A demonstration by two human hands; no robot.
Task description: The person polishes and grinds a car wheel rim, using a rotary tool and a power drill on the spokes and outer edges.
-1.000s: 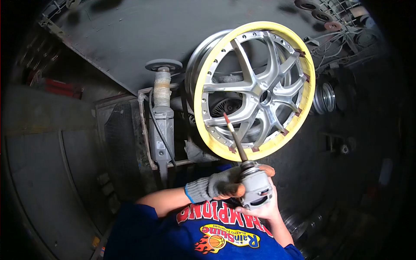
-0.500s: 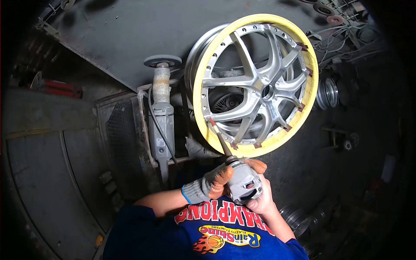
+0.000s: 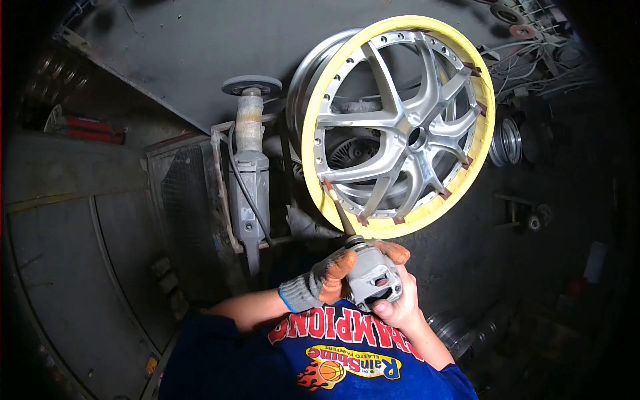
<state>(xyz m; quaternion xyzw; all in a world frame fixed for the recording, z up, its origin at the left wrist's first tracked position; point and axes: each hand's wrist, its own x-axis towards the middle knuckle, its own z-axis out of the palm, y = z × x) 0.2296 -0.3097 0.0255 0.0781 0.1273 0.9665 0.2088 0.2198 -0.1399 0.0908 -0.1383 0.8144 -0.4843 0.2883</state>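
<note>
The left hand [image 3: 327,277], in a grey and orange glove, is closed around the front of the tool [image 3: 375,272]; its fingers are bent with the tool between them, leaving only the tool's own thickness open. The bare right hand [image 3: 402,301] has its fingers wrapped about the rear of the same tool, with the thumb bent near its end, although some of these fingers are hidden. The tool is in front of the dark blue shirt [image 3: 247,357], and its tapered shaft points up and to the left. The red tip [image 3: 328,185] lies over the outer end of a spoke at the lower left of the wheel [image 3: 404,125]; I cannot tell if it touches the metal. The wheel stands tilted, beyond the hands, with a yellow covering [image 3: 308,140] around its rim and some brown tabs [image 3: 445,193] along this rim. To its left a grey polisher [image 3: 251,193] is upright, its disc [image 3: 251,85] at the top. More wheels [image 3: 511,141] are in the dark at right.
</note>
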